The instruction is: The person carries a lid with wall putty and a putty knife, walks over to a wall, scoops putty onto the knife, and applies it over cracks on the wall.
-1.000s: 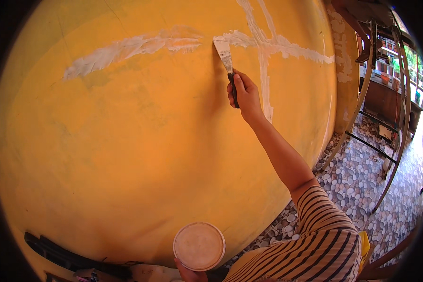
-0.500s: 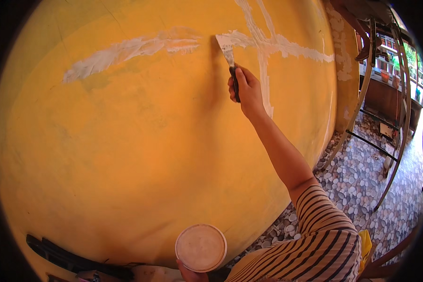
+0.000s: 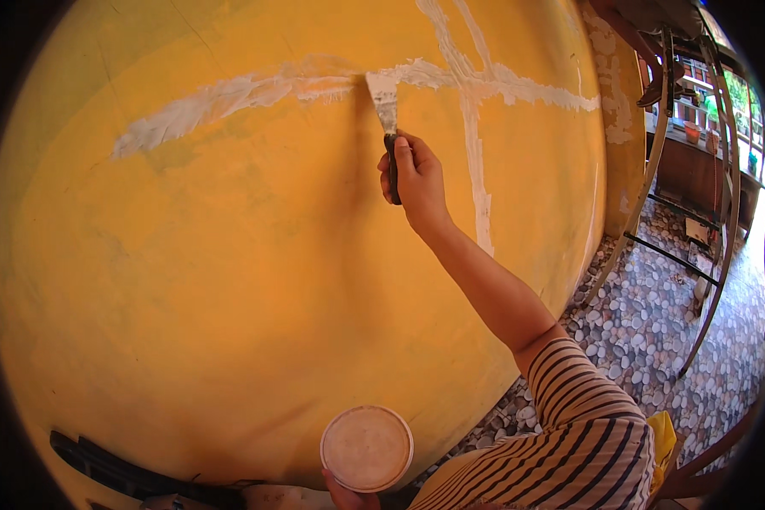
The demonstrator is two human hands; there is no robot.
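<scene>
Against the yellow wall (image 3: 229,280), low down, the left hand (image 3: 348,497) cups a round tub (image 3: 366,448) of filler from beneath; light, I'd judge. Further right, the right hand (image 3: 416,183) is clenched on the dark handle of a putty knife (image 3: 386,110), its thin, springy-looking blade pressed to the white filler band (image 3: 229,98).

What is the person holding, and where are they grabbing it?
The right hand holds a putty knife by its dark handle. The left hand holds a round tub from underneath.

A short striped sleeve (image 3: 582,425), brown and cream.
</scene>
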